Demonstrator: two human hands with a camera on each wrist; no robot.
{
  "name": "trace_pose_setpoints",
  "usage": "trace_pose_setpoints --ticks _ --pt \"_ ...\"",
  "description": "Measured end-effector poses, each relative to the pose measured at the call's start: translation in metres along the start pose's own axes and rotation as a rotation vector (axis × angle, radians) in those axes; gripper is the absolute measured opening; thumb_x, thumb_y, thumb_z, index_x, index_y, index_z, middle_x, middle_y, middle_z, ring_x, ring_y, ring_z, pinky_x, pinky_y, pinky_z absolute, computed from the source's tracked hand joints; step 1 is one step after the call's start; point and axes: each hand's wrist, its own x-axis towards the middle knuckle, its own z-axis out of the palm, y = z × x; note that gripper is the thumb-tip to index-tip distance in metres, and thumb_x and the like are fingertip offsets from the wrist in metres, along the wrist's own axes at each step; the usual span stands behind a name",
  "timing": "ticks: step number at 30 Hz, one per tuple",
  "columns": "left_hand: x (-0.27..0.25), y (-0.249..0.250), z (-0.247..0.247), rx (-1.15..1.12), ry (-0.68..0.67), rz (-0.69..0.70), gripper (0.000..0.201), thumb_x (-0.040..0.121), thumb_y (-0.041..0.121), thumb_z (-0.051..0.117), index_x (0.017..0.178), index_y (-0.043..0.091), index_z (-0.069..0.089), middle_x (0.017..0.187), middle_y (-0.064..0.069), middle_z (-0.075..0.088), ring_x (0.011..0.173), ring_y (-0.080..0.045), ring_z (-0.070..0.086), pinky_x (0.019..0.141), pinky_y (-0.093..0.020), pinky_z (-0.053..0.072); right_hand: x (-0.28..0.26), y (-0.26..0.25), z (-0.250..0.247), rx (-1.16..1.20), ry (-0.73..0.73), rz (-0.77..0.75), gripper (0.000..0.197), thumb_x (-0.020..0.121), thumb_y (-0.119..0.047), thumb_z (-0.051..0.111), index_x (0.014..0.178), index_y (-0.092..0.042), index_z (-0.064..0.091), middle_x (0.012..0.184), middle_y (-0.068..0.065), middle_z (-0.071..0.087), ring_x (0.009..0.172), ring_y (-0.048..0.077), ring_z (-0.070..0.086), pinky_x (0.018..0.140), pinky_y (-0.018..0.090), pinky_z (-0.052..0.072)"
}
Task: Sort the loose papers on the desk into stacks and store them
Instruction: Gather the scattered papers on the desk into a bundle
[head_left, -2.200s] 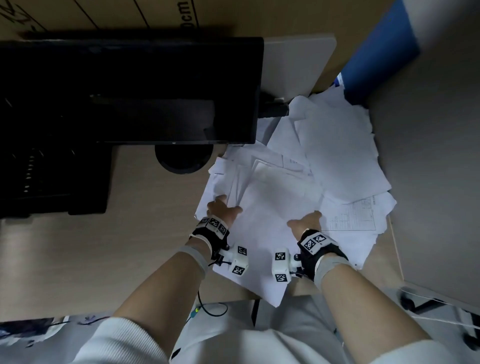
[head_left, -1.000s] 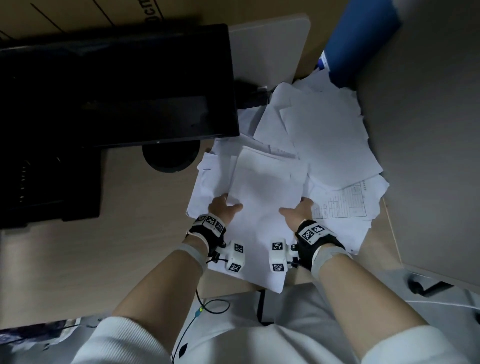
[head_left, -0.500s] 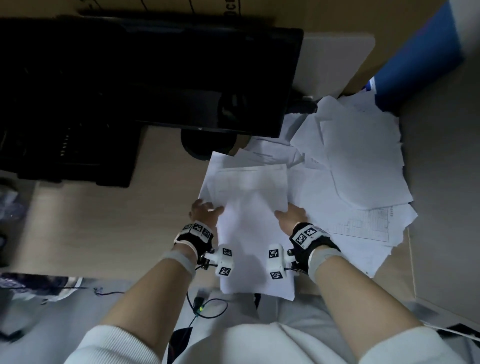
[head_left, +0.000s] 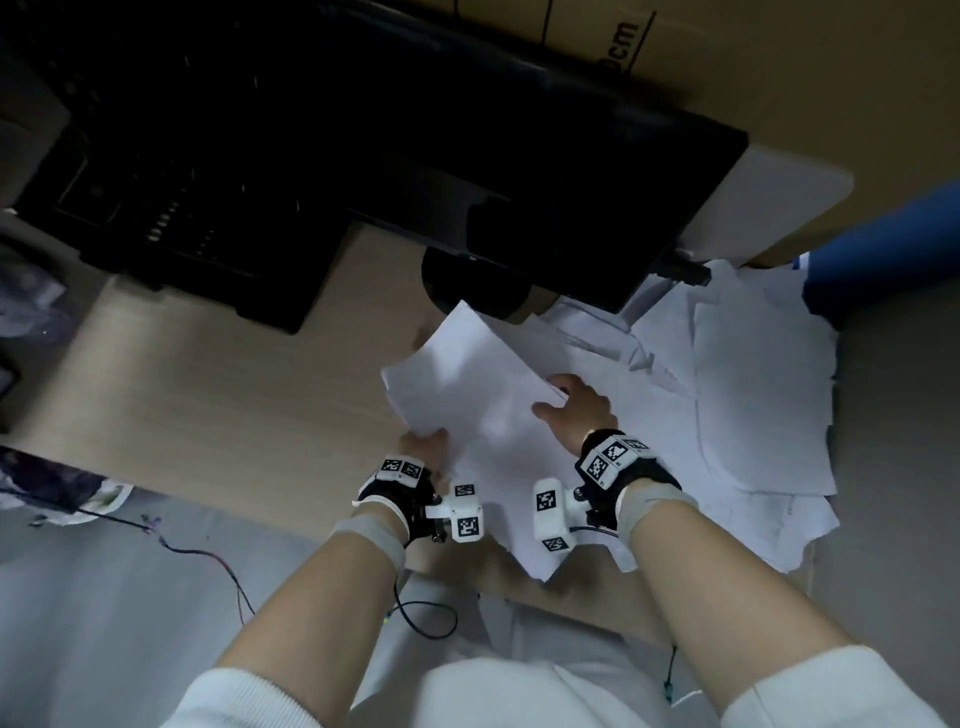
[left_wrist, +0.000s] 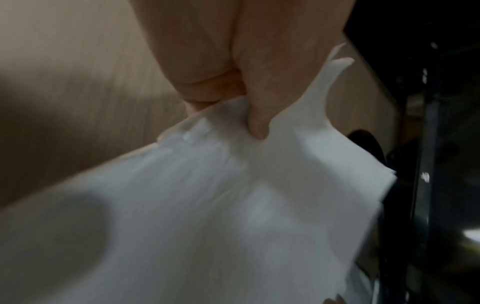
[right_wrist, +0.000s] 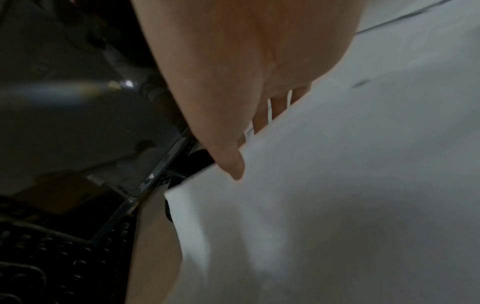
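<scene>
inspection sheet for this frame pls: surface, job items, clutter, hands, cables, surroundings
Surface: light wood-grain desk, left part bare.
Job's things: bundle of white paper sheets gripped at both sides; loose white papers piled on the desk's right part.
Clutter: black monitor on round black base; black keyboard behind.
Grippers: left hand pinches the bundle's left edge; right hand holds its right edge.
Cables: thin dark wires hang below the desk edge.
Surroundings: brown cardboard, blue panel, grey partition.
</scene>
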Motion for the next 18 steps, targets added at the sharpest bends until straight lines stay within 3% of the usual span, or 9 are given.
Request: trace_pose_setpoints --ticks 2,4,7,10,12,14,18 --pt "0.003 -0.003 -0.004 0.043 -0.061 -0.054 0.021 0.093 0.018 0.055 0.091 -0.003 0.054 0.089 -0.02 0.067 0.064 -0.029 0.061 0.06 -0.03 0.048 0.009 -0.006 -0.001 -0.058 -0.009 0.012 0.065 0.087 -0.043 0.065 0.146 -0.029 0.041 0.144 0.004 0.05 0.134 0.031 0.042 0.108 0.045 0.038" --pt "-0.001 -0.004 -0.009 -0.058 -0.142 -0.129 0.018 0.094 0.012 0.057 0.093 -0.006 0.058 0.085 -0.021 0.068 0.062 -0.028 0.067 0.065 -0.031 0.057 0.018 -0.01 -0.002 -0.091 0.019 0.025 0.071 0.083 -0.042 0.07 0.146 -0.028 0.041 0.147 0.004 0.048 0.137 0.029 0.041 0.111 0.046 0.035" --pt "0.015 -0.016 -0.007 -0.023 -0.264 -0.125 0.027 0.089 0.014 0.061 0.111 -0.002 0.063 0.104 -0.021 0.072 0.088 -0.036 0.072 0.086 -0.051 0.059 0.034 -0.013 0.0 -0.116 0.021 0.029 0.076 0.081 -0.036 0.073 0.148 -0.025 0.039 0.152 0.004 0.041 0.144 0.026 0.031 0.116 0.047 0.027" --pt "0.025 -0.023 -0.007 -0.054 -0.326 -0.173 0.04 0.09 0.013 0.067 0.125 -0.001 0.055 0.111 -0.024 0.07 0.101 -0.043 0.069 0.091 -0.056 0.056 0.051 -0.016 0.001 -0.174 0.02 0.028 0.085 0.082 -0.035 0.072 0.153 -0.023 0.028 0.161 0.004 0.026 0.15 0.024 0.017 0.121 0.047 0.018" --pt "0.006 -0.008 -0.012 -0.158 -0.296 -0.185 0.039 0.088 0.017 0.068 0.12 -0.003 0.059 0.105 -0.028 0.071 0.091 -0.044 0.071 0.081 -0.053 0.059 0.064 -0.015 0.001 -0.228 0.056 0.025 0.091 0.083 -0.036 0.07 0.157 -0.022 0.019 0.165 0.003 0.014 0.153 0.023 0.008 0.123 0.047 0.011" --pt "0.003 0.0 -0.01 -0.268 -0.269 -0.194 0.034 0.09 0.022 0.067 0.11 -0.004 0.061 0.094 -0.026 0.069 0.074 -0.037 0.069 0.064 -0.04 0.058 0.075 -0.011 0.0 -0.267 0.092 0.032 0.094 0.083 -0.037 0.069 0.157 -0.021 0.014 0.166 0.003 0.011 0.153 0.023 0.006 0.123 0.047 0.007" --pt "0.0 0.015 0.004 -0.365 -0.245 -0.174 0.016 0.094 0.017 0.066 0.095 0.002 0.061 0.088 -0.017 0.066 0.073 -0.03 0.063 0.062 -0.037 0.057 0.084 -0.004 -0.003 -0.273 0.09 0.118 0.089 0.079 -0.044 0.068 0.153 -0.021 0.025 0.156 0.01 0.032 0.145 0.03 0.028 0.122 0.048 0.008"
